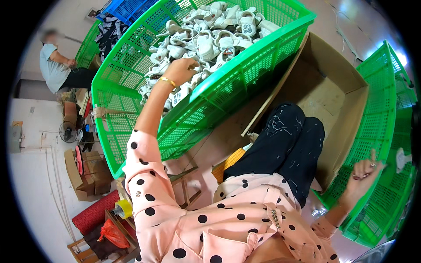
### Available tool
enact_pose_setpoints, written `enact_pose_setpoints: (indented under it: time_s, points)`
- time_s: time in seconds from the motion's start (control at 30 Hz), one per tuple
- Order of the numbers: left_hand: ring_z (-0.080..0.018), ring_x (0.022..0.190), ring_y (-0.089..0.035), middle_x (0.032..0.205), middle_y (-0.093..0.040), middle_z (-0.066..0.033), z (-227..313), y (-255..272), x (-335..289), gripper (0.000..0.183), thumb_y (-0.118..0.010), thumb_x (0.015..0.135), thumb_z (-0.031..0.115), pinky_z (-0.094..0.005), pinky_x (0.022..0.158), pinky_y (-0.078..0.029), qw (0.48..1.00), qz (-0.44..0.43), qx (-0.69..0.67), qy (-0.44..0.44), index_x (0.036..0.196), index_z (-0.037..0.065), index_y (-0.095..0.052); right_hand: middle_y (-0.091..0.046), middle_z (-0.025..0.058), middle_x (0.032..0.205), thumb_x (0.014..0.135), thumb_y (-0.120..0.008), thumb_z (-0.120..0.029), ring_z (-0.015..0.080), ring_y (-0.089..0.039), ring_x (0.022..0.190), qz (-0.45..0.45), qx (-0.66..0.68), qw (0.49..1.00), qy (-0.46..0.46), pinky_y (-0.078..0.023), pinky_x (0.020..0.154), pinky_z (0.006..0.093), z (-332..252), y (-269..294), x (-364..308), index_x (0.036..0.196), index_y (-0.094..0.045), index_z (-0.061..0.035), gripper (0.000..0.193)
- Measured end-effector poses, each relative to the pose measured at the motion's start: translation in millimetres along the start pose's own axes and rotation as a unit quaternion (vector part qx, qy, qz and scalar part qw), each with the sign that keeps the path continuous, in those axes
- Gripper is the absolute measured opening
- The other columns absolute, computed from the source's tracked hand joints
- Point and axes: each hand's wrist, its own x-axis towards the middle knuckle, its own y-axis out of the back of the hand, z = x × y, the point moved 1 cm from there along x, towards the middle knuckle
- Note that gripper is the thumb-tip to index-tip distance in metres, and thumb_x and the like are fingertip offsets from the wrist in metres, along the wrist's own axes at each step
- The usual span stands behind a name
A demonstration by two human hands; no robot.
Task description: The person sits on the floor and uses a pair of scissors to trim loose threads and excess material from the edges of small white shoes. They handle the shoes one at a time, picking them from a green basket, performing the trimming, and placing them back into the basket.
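Note:
My left hand (182, 70), with a gold bracelet at the wrist, reaches over a large green plastic basket (237, 83) heaped with small white shoes (206, 46). Its fingers bend down and close on a white shoe in the pile; their undersides are partly hidden. Off to the right, my right hand (365, 169) is raised in front of another green basket (377, 118). One finger points up, the others are loosely bent, and nothing shows in the hand. Some of the shoes have dark printed marks.
An open cardboard box (335, 92) stands beside my knees, between the baskets. Farther left are a blue basket (127, 9), a seated person (57, 65), a fan (69, 131) and a cardboard carton (92, 175). A red roll (94, 212) and yellow tape (124, 209) lie at lower left.

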Motion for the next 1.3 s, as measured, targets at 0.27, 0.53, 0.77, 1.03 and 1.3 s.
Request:
enact_pose_setpoints:
  time_s: [0.27,0.53,0.77,1.03,1.3]
  points:
    - [-0.0396,0.114,-0.057,0.125,-0.058,-0.0259,-130.5,-104.7,129.2,0.070,-0.073,0.077,0.036,-0.0446,0.097,-0.045,0.994,0.102,-0.033,0.032,0.131,0.000,-0.049,-0.037,-0.0074,0.059,0.099,-0.051,-0.026,0.0019,-0.032,0.049,0.096,-0.193,0.964,-0.155,-0.021,0.041,0.0194,48.8,-39.3,-55.8,0.098,-0.063,-0.0034,0.026]
    - [-0.0454,0.106,-0.060,0.111,-0.061,-0.0331,-99.5,-124.1,173.2,0.077,-0.069,0.078,0.047,-0.0469,0.092,-0.046,0.978,0.048,0.029,0.202,0.123,-0.011,-0.047,-0.038,-0.0059,0.063,0.100,-0.050,-0.020,0.0029,-0.032,0.054,0.072,-0.208,0.964,-0.149,-0.024,0.047,0.0199,49.5,-6.9,-43.9,0.097,-0.058,-0.0026,0.019]
    - [-0.0442,0.109,-0.057,0.120,-0.055,-0.0344,-212.9,-66.6,160.4,0.071,-0.064,0.086,0.040,-0.0460,0.093,-0.045,0.951,0.246,-0.076,0.170,0.128,-0.013,-0.043,-0.041,-0.0052,0.063,0.099,-0.050,-0.020,0.0038,-0.035,0.054,0.043,-0.252,0.959,-0.123,-0.029,0.049,0.0222,72.6,-25.3,-50.0,0.096,-0.057,-0.0014,0.020]
    - [-0.0433,0.115,-0.051,0.133,-0.047,-0.0290,-5.5,13.0,53.2,0.063,-0.053,0.095,0.038,-0.0442,0.097,-0.042,0.860,0.509,0.029,0.025,0.139,-0.006,-0.037,-0.055,0.0005,0.070,0.097,-0.053,-0.019,0.0077,-0.050,0.062,0.000,-0.386,0.917,-0.104,-0.044,0.059,0.0251,83.6,-39.6,-33.1,0.093,-0.062,-0.0016,0.020]
    - [-0.0279,0.121,-0.048,0.142,-0.036,-0.0168,27.0,-36.0,16.8,0.067,-0.059,0.095,0.034,-0.0365,0.084,-0.053,0.768,0.341,-0.541,0.028,0.146,0.002,-0.030,-0.059,0.0094,0.065,0.094,-0.059,-0.017,0.0113,-0.054,0.054,-0.222,-0.458,0.861,-0.011,-0.045,0.053,0.0280,96.5,-142.4,-12.5,0.092,-0.066,-0.0036,0.016]
